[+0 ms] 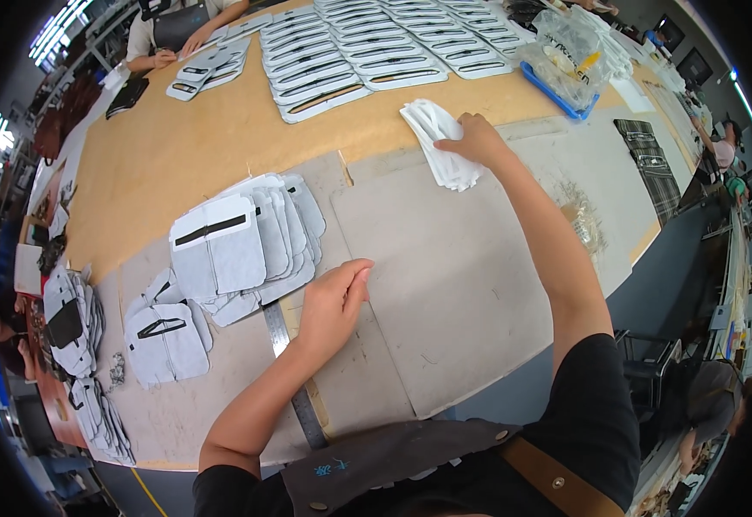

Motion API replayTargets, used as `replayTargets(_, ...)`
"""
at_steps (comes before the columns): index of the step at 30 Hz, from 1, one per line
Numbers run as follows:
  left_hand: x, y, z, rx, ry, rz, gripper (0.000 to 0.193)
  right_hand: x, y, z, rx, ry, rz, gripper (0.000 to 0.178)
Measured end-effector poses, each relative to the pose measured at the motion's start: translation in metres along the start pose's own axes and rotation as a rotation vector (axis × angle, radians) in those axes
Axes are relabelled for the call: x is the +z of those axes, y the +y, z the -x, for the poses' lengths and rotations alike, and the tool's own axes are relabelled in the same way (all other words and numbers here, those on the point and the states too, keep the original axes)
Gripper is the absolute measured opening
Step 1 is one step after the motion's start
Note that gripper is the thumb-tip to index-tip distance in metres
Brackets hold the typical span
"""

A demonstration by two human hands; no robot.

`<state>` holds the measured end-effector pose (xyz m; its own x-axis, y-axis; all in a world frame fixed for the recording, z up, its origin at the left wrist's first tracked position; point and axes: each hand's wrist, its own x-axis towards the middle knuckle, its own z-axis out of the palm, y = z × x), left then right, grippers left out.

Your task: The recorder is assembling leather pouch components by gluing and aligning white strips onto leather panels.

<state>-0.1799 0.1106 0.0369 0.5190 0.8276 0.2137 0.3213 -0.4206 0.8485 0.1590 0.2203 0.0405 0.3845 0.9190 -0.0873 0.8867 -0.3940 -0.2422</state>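
Observation:
My right hand reaches across the table with its fingers closed on the edge of a bundle of white fabric strips, which lie fanned out on one another. Nearer to me, my left hand is closed above the grey board; the inside of its fist is hidden. To its left lies a pile of light grey fabric panels, each with a black slot or zip. In front of that pile, another panel with a black loop rests on the board. A metal ruler sticks out from under the pile.
Many grey panels with dark slots lie in overlapping rows at the back. A blue tray holding a clear plastic bag is at far right, near folded plaid cloth. More panels hang at the left edge. A co-worker's hand shows beyond.

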Motion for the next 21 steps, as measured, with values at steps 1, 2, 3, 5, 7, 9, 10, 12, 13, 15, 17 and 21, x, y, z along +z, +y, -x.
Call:
replayTargets(1,0.003,0.001,-0.002,-0.025,-0.021,0.012,0.018,0.000,0.001,0.002,-0.026,0.003,-0.064,0.061)
replayTargets(2,0.007,0.002,-0.004,-0.014,-0.020,0.008,0.018,0.001,0.003,0.006,-0.027,0.014,-0.067,0.061)
replayTargets(3,0.011,0.002,-0.005,-0.001,-0.011,0.028,0.019,0.002,0.004,0.010,-0.060,0.076,-0.103,0.057)
replayTargets(5,0.013,0.005,-0.007,0.023,-0.002,0.044,0.019,0.006,0.007,0.011,-0.092,0.149,-0.140,0.053)
replayTargets(7,0.012,0.009,-0.009,-0.002,-0.034,0.037,0.019,0.011,0.012,0.010,-0.129,0.146,-0.072,0.048)
replayTargets(9,0.009,0.012,-0.007,-0.016,-0.033,0.025,0.017,0.011,0.002,0.017,-0.110,0.177,-0.070,0.049)
replayTargets(10,0.007,0.014,-0.006,-0.034,-0.035,0.016,0.016,0.011,-0.005,0.020,-0.088,0.204,-0.066,0.051)
replayTargets(12,0.005,0.012,-0.002,-0.025,-0.017,0.018,0.016,0.009,-0.019,0.027,-0.066,0.256,-0.001,0.057)
replayTargets(13,0.004,0.011,0.000,-0.017,-0.001,0.022,0.016,0.009,-0.024,0.030,-0.040,0.306,0.065,0.063)
replayTargets(15,0.002,0.012,0.004,-0.027,-0.006,0.026,0.016,0.010,-0.024,0.028,-0.020,0.246,0.072,0.065)
replayTargets(17,0.000,0.013,0.007,-0.036,-0.013,0.033,0.016,0.013,-0.018,0.020,0.002,0.186,0.080,0.068)
replayTargets(21,-0.001,0.011,0.004,-0.036,-0.033,0.033,0.017,0.015,-0.005,0.015,-0.022,0.176,-0.117,0.063)
